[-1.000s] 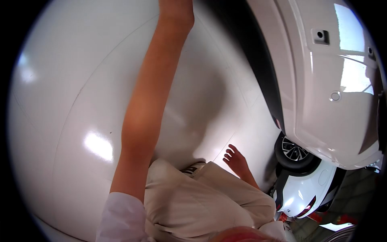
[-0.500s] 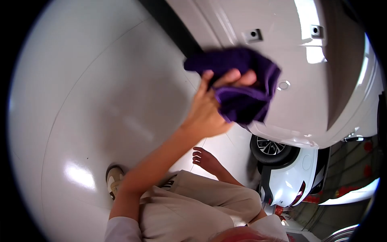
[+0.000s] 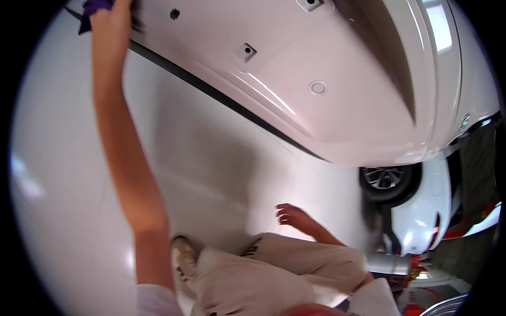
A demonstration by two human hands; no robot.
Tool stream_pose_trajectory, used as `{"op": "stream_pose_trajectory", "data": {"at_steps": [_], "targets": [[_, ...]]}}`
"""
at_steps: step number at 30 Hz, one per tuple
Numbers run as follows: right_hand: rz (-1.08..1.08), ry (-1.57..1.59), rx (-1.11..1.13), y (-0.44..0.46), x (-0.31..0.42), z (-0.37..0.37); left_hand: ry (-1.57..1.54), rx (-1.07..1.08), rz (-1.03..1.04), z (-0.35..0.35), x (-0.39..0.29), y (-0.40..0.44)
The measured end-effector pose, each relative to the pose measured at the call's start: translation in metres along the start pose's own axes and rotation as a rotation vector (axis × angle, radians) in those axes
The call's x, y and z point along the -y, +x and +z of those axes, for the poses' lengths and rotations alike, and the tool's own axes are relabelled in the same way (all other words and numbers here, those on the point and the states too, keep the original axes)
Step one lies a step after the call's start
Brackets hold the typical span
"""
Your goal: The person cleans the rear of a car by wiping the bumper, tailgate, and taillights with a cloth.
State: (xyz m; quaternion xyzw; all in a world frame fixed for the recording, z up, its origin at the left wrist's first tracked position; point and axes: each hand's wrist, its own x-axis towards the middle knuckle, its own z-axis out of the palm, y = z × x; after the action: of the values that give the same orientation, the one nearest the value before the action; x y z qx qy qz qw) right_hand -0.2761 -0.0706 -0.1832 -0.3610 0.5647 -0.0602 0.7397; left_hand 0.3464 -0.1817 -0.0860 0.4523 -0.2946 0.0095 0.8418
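At the upper left edge, my left hand (image 3: 106, 18) grips a purple cloth (image 3: 97, 6). Only part of the cloth shows, and my fingertips are mostly hidden or cut off by the frame. The hand is against or close to the lower edge of a glossy light-coloured car body panel (image 3: 295, 63); contact cannot be made out. Lower in the view, beside my bent leg, my right hand (image 3: 292, 216) hangs in the air with loosely curled, parted fingers and nothing in it.
The panel carries square sensor fittings (image 3: 247, 51) and a round cap (image 3: 317, 88), with a dark trim strip (image 3: 211, 89) along its edge. A second, white car (image 3: 416, 221) with a black wheel (image 3: 387, 179) stands at the right. My shoe (image 3: 184, 258) rests on the pale floor (image 3: 211, 174).
My left hand has swung up and left with the purple cloth, from mid-panel to the frame's edge. The car panel's fittings have shifted in view. My right hand stays empty.
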Motion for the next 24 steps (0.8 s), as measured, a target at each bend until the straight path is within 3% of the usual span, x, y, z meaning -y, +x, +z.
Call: {"op": "stream_pose_trajectory", "data": {"at_steps": [2, 5, 8, 9, 11, 13, 15, 17, 18, 19, 22, 23, 24], "targets": [[0.019, -0.103, -0.032, 0.006, 0.023, 0.022, 0.015, -0.010, -0.031, 0.028, -0.022, -0.025], [-0.106, -0.406, 0.289, 0.016, 0.081, 0.104, 0.123, 0.185, -0.218, 0.068, -0.072, -0.082], [-0.099, -0.456, 0.651, 0.018, 0.118, 0.168, 0.068, 0.391, 0.209, 0.126, -0.113, -0.155], [-0.136, -0.434, 0.708, 0.035, 0.116, 0.184, 0.181, 0.496, 0.377, 0.127, -0.124, -0.183], [-0.215, -0.594, 0.767, 0.036, 0.120, 0.198, 0.300, 0.629, 0.449, 0.124, -0.142, -0.197], [-0.258, -0.565, 0.735, 0.047, 0.099, 0.208, 0.581, 0.762, 0.573, 0.110, -0.133, -0.229], [-0.256, -0.804, 0.660, 0.066, 0.107, 0.211, 0.480, 0.700, 0.555, 0.119, -0.127, -0.212], [-0.199, -0.845, 0.729, 0.082, 0.097, 0.228, 0.587, 0.819, 0.667, 0.106, -0.127, -0.191], [-0.196, -0.885, 0.856, 0.091, 0.102, 0.239, 0.766, 0.885, 0.844, 0.105, -0.142, -0.163], [-0.190, -0.918, 0.972, 0.092, 0.107, 0.251, 0.802, 0.898, 0.850, 0.099, -0.152, -0.143], [-0.251, -0.920, 0.964, 0.111, 0.126, 0.261, 0.974, 0.984, 0.839, 0.078, -0.153, -0.105], [-0.266, -0.917, 0.971, 0.089, 0.135, 0.195, 0.982, 0.989, 0.852, 0.130, -0.181, -0.128], [-0.339, -0.867, 0.971, 0.108, 0.123, 0.203, 1.051, 0.940, 0.841, 0.101, -0.179, -0.115]]}}
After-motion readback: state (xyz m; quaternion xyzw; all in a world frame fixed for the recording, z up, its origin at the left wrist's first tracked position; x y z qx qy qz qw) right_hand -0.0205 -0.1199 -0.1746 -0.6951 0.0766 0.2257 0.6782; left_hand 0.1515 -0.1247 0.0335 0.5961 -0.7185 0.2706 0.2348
